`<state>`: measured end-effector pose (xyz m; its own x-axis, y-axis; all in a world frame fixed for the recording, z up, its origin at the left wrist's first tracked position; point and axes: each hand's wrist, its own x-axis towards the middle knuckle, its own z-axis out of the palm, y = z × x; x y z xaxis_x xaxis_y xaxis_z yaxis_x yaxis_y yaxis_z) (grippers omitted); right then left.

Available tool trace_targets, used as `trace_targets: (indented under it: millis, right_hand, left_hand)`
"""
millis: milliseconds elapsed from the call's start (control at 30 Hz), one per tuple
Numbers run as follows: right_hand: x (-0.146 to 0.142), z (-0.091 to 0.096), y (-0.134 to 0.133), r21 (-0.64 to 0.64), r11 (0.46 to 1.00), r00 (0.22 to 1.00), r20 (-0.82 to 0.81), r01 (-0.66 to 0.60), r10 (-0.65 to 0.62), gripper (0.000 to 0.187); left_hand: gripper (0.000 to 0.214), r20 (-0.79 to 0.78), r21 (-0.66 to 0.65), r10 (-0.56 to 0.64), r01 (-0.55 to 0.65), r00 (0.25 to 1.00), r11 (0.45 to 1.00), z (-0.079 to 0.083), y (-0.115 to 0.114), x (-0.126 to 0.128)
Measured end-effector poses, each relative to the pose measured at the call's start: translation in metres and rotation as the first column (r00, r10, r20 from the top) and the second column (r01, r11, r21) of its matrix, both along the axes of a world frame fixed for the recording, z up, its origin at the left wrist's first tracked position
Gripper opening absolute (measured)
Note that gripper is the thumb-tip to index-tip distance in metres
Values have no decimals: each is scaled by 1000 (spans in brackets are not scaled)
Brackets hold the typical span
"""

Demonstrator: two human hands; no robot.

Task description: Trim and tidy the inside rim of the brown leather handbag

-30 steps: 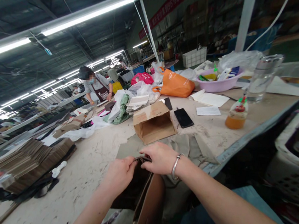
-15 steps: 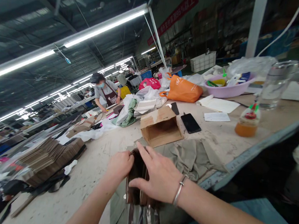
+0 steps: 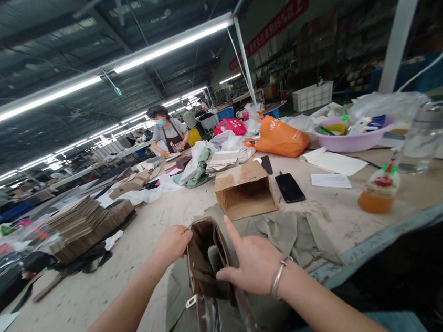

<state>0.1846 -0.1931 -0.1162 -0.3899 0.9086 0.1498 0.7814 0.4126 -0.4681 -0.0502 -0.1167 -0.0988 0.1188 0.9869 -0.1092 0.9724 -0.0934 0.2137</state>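
Brown bag (image 3: 203, 271), mouth open, hands (image 3: 174, 243) at both sides

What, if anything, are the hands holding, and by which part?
The left hand holds the bag by its rim; whether the right hand grips it can't be told.

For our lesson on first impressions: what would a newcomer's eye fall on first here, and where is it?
Probably the bright orange bag, towards the far side of the worktable, with a lilac basin to its right. Nearer, the left hand grips the rim of an open brown bag, while the right hand is spread at the opposite side.
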Motion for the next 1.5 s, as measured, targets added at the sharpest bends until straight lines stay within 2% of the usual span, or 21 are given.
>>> trace_targets:
  millis: [133, 267, 367, 400, 467, 567, 633, 700, 733, 767, 833, 867, 900, 967, 1067, 1167, 1267, 1367, 1500]
  right_hand:
    - [-21, -6, -18, 44, 999, 998, 51, -26, 23, 89]
    - [-14, -10, -5, 123, 992, 989, 143, 21, -38, 85]
    - [12, -8, 19, 169, 981, 984, 127, 99, -122, 80]
    - [21, -7, 26, 179, 977, 987, 89, 114, -132, 77]
    - [37, -6, 37, 184, 978, 995, -7, 99, -99, 71]
    - [44, -8, 43, 177, 983, 996, -91, 37, -21, 58]
    - [38, -11, 44, 182, 983, 996, -86, 14, 2, 51]
    - [28, -14, 43, 187, 982, 997, -75, 3, 11, 44]
    - [23, -16, 43, 181, 983, 997, -77, -5, 19, 41]
    - [19, -17, 43, 172, 985, 996, -85, -13, 28, 37]
    - [14, -19, 44, 145, 989, 993, -106, -41, 57, 30]
    - [13, -20, 45, 131, 989, 990, -112, -65, 80, 26]
    - [12, -22, 46, 118, 989, 988, -114, -92, 105, 22]
    - [13, -24, 48, 88, 987, 984, -108, -135, 144, 17]
    - [12, -31, 51, 46, 984, 976, -126, -173, 178, 25]
    - [9, -38, 52, 36, 975, 956, -191, -218, 221, 29]
    - [6, -41, 52, 65, 967, 939, -233, -245, 253, 26]
    - [5, -39, 50, 119, 963, 940, -217, -242, 263, 24]
    - [5, -34, 48, 213, 954, 962, -124, -213, 242, 24]
  left_hand:
    - [36, 166, -67, 121, -111, 979, 992, -6, 4, -4]
    - [34, 259, -133, 182, -152, 949, 979, -4, 0, -10]
    - [33, 382, -250, 226, -135, 896, 959, 4, -25, -17]
    - [33, 448, -306, 254, -120, 857, 944, 8, -37, -19]
    - [33, 520, -397, 311, -98, 795, 913, 13, -66, -19]
    - [32, 517, -528, 440, -130, 734, 839, 14, -102, -18]
    - [34, 496, -591, 477, -121, 726, 798, 11, -113, -19]
    - [37, 428, -609, 460, -127, 778, 783, 7, -111, -25]
    - [38, 373, -586, 419, -139, 828, 798, 7, -107, -29]
    - [38, 298, -525, 344, -148, 890, 838, 8, -103, -33]
    - [35, 102, -268, 155, -123, 983, 956, 14, -94, -36]
    - [32, 17, -104, 66, -64, 998, 992, 19, -92, -34]
    - [29, -41, 41, -18, 19, 999, 999, 22, -90, -30]
    - [32, -48, 220, -174, 181, 984, 959, 26, -87, -16]
    - [30, 25, 275, -360, 340, 932, 899, 17, -78, 12]
    - [25, 43, 279, -415, 388, 909, 878, 1, -64, 29]
    - [17, 64, 279, -437, 404, 897, 871, -7, -50, 30]
    - [4, 114, 280, -451, 407, 885, 869, -9, -43, 25]
    - [11, 173, 275, -453, 399, 874, 875, -11, -41, 21]
